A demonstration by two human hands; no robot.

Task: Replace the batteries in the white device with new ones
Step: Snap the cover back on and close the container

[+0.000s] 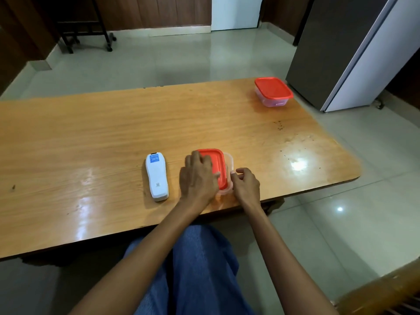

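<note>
Lying face down on wooden table, white device, just left of near container; left hand spread flat over its red lid; right hand fingers curled, apparently pinching container's right rim; second lidded container at far corner.

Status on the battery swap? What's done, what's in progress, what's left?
Done: nothing visible; the white device lies untouched on the table. In hand: the left hand presses the near container's red lid while the right hand works at its rim. Left: the whole battery swap. The far container is closed.
</note>
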